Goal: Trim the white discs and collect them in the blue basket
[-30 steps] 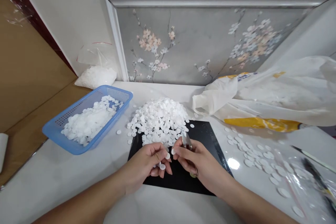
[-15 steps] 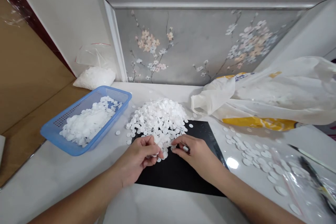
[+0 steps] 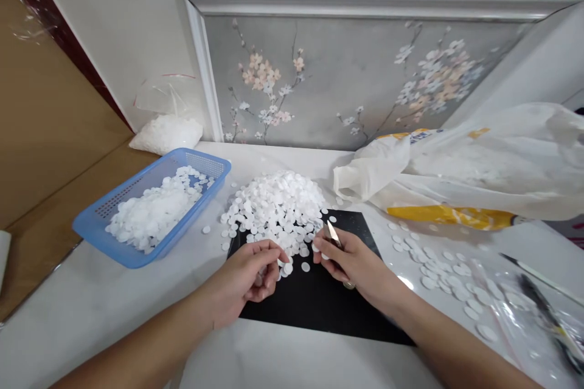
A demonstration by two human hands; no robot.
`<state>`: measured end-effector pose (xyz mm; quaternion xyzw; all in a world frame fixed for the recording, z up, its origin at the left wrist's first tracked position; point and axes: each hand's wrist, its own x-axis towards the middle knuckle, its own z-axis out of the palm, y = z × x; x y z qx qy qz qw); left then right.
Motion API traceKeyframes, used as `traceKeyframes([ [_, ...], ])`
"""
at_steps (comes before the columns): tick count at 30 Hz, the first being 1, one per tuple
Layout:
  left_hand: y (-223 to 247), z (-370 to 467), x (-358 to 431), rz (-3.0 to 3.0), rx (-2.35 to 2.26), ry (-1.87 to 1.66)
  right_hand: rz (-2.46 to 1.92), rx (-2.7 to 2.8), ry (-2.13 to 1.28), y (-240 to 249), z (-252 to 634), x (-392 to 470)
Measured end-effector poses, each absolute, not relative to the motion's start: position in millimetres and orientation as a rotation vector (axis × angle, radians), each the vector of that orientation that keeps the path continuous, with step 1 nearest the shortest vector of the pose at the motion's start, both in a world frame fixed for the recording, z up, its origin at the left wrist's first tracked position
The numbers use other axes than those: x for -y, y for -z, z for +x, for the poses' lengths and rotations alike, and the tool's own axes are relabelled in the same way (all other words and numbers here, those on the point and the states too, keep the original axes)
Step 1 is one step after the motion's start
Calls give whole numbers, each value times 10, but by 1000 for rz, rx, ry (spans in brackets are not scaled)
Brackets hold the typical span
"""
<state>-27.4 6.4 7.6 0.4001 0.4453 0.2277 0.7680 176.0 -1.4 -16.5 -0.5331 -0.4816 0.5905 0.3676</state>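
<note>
Right hand (image 3: 354, 261) holds metal tool (image 3: 334, 234) and white disc (image 3: 316, 248)

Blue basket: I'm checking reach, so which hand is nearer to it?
Left. The left hand is to the right of the blue basket, apart from it; the right hand is farther right, over the black mat.

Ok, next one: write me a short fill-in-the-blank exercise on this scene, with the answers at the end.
1. The basket stands to the ____ of the heaped white discs.
2. The metal tool is in the person's ____ hand.
3. The colour of the sheet partly under the discs is ____.

Missing words: left; right; black.
</note>
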Motion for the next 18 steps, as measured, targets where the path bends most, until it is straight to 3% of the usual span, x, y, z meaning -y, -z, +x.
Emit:
traceKeyframes([
  [9,-116,-231,-69,1049,-1055,-447,-1320,1181,-1699,145,1764,16],
  [18,-124,-300,-147,1344,-1224,-567,-1507,1669,-1168,127,1790,33],
])
